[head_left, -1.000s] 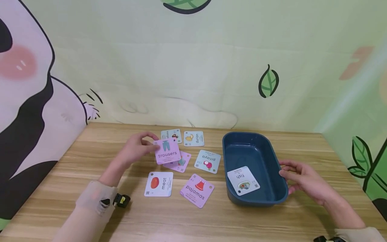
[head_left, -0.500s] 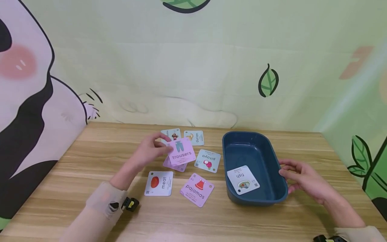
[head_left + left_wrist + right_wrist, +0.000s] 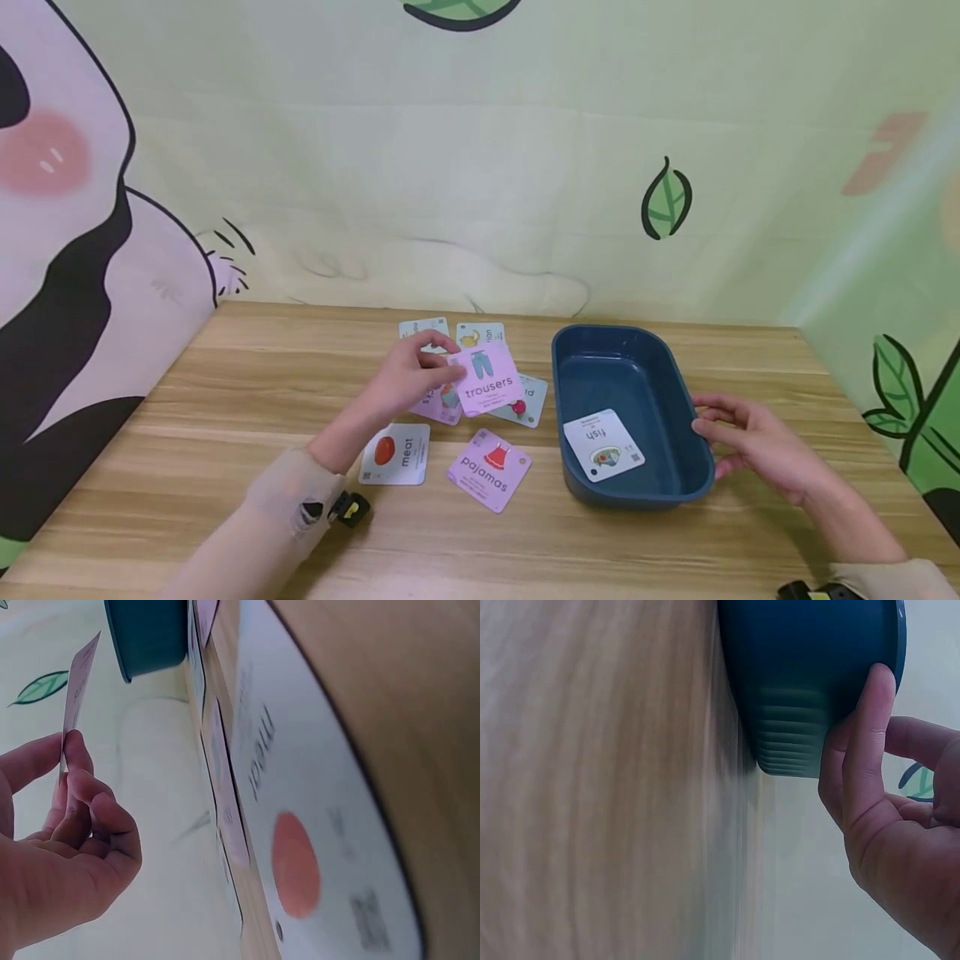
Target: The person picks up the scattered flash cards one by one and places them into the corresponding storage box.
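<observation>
My left hand (image 3: pixel 408 379) pinches a pink "trousers" card (image 3: pixel 487 379) between thumb and fingers. In the left wrist view the card (image 3: pixel 80 690) is seen nearly edge-on, raised off the table. From above it overlaps the pitaya card (image 3: pixel 531 400) and the durian card (image 3: pixel 480 333). To the right stands a dark blue bin (image 3: pixel 630 375) with a "fish" card (image 3: pixel 603 446) inside. Fingertips of my right hand (image 3: pixel 757 446) touch the bin's outer right side; in the right wrist view the fairly straight thumb (image 3: pixel 870 735) lies against the outer wall near the rim.
On the wooden table (image 3: pixel 450 550) lie a "meat" card (image 3: pixel 395 454), a pink "pajamas" card (image 3: pixel 491 471), another pink card (image 3: pixel 438 406) partly covered by the left hand, and a blue-edged card (image 3: pixel 423 327) at the back. A printed cloth backdrop (image 3: pixel 480 183) rises behind.
My left hand has carried the trousers card rightward, from above the other pink card to over the pitaya card. My right hand and the bin stay in place.
</observation>
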Tool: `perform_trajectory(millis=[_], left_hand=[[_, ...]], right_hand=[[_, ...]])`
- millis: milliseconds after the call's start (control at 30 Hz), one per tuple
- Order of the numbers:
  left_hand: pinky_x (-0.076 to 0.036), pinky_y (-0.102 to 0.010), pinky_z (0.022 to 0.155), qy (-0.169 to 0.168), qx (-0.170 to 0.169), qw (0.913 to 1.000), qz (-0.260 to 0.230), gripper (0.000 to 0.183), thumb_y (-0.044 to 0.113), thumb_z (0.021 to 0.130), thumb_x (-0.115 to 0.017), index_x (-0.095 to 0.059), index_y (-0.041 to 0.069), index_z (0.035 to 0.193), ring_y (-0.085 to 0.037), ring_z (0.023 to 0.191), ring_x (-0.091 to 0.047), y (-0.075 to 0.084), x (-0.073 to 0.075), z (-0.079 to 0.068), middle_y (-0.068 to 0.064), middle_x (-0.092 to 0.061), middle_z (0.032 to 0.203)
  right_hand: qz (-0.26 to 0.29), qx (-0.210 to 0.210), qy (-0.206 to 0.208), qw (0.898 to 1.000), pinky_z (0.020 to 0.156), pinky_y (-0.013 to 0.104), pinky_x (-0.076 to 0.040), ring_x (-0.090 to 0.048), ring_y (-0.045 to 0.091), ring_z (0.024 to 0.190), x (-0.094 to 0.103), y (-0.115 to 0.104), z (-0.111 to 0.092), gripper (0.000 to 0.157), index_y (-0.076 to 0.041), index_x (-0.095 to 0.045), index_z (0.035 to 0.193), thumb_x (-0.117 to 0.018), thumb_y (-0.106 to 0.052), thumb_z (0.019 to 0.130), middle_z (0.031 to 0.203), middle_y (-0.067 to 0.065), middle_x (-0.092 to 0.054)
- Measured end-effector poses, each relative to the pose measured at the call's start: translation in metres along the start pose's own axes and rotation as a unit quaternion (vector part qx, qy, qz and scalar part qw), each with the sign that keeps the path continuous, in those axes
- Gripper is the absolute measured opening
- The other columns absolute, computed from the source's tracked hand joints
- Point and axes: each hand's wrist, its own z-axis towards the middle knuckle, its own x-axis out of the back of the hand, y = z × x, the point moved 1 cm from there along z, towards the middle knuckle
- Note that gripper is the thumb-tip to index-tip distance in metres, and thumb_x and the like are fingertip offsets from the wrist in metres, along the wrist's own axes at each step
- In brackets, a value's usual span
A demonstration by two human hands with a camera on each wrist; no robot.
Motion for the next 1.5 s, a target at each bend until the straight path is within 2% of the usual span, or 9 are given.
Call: perform_trajectory(millis=[267,433,600,700,833,933,1033,1267,1500], left_hand=[[-0.046,-0.038,0.075,-0.019,0.01,0.9995,-0.023,0.03,0.012,0.093,-0.076,-0.062,0.01,0.119,-0.038,0.089,-0.062,0.01,-0.014,-0.001,-0.011,-0.072,0.092],[-0.048,-0.038,0.072,-0.037,0.014,0.9983,-0.044,0.031,0.014,0.092,-0.077,-0.063,0.011,0.119,-0.036,0.088,-0.063,0.013,-0.027,-0.002,-0.008,-0.073,0.091],[-0.037,-0.026,0.053,-0.065,0.001,0.9956,-0.067,0.028,0.012,0.092,-0.076,-0.063,0.009,0.117,-0.026,0.078,-0.062,0.016,-0.041,-0.001,-0.008,-0.076,0.097],[-0.026,-0.024,0.045,-0.073,-0.003,0.9958,-0.055,0.029,0.014,0.093,-0.076,-0.062,0.011,0.118,-0.021,0.065,-0.052,0.02,-0.046,-0.002,-0.008,-0.076,0.096],[-0.035,-0.026,0.055,-0.077,-0.017,0.9964,-0.029,0.028,0.015,0.093,-0.076,-0.062,0.012,0.118,-0.028,0.071,-0.057,0.026,-0.054,-0.002,-0.008,-0.074,0.089],[-0.041,-0.029,0.067,-0.086,-0.028,0.9955,-0.027,0.028,0.013,0.094,-0.075,-0.062,0.011,0.118,-0.037,0.087,-0.064,0.031,-0.061,0.0,-0.006,-0.074,0.086],[-0.041,-0.029,0.066,-0.092,-0.03,0.9951,-0.023,0.027,0.014,0.094,-0.075,-0.062,0.012,0.117,-0.039,0.09,-0.065,0.035,-0.067,0.002,-0.005,-0.074,0.086],[-0.042,-0.028,0.064,-0.099,-0.04,0.9937,-0.033,0.024,0.014,0.095,-0.075,-0.063,0.014,0.116,-0.031,0.085,-0.064,0.043,-0.08,0.008,-0.006,-0.076,0.092],[-0.041,-0.025,0.053,-0.109,-0.051,0.992,-0.038,0.024,0.013,0.094,-0.076,-0.062,0.014,0.114,-0.021,0.061,-0.055,0.044,-0.092,0.015,-0.001,-0.075,0.09]], right_hand=[[-0.002,-0.003,0.001,1.0,0.06,0.04,-0.059,-0.061,0.019,0.086,0.0,0.0,0.0,0.056,0.017,-0.032,0.147,-0.056,-0.012,0.106,0.115,0.017,-0.055],[0.0,-0.002,0.0,1.0,0.06,0.04,-0.059,-0.062,0.02,0.086,0.0,0.001,-0.001,0.056,0.018,-0.032,0.147,-0.056,-0.011,0.106,0.115,0.016,-0.056],[0.002,0.0,-0.001,1.0,0.059,0.04,-0.059,-0.062,0.019,0.086,0.0,0.001,-0.001,0.055,0.018,-0.032,0.147,-0.056,-0.011,0.106,0.113,0.016,-0.057],[0.002,0.003,-0.002,1.0,0.059,0.041,-0.059,-0.062,0.019,0.086,0.0,0.002,-0.001,0.055,0.018,-0.032,0.147,-0.056,-0.01,0.106,0.113,0.015,-0.057],[0.004,0.004,-0.004,1.0,0.059,0.041,-0.059,-0.062,0.019,0.086,0.0,0.002,0.0,0.055,0.019,-0.032,0.147,-0.055,-0.01,0.106,0.112,0.015,-0.058],[0.005,0.004,-0.004,1.0,0.059,0.041,-0.059,-0.063,0.02,0.086,0.001,0.002,0.0,0.055,0.018,-0.031,0.147,-0.055,-0.01,0.107,0.112,0.015,-0.058],[0.005,0.006,-0.005,1.0,0.059,0.04,-0.059,-0.063,0.02,0.086,0.001,0.002,0.0,0.055,0.019,-0.031,0.147,-0.055,-0.01,0.107,0.113,0.016,-0.058],[0.008,0.009,-0.007,1.0,0.059,0.04,-0.059,-0.063,0.02,0.086,0.0,0.001,-0.001,0.055,0.019,-0.031,0.147,-0.055,-0.01,0.107,0.113,0.016,-0.057],[0.011,0.006,-0.008,1.0,0.059,0.04,-0.059,-0.063,0.02,0.087,0.001,0.0,-0.001,0.055,0.019,-0.031,0.147,-0.055,-0.01,0.107,0.113,0.016,-0.057]])
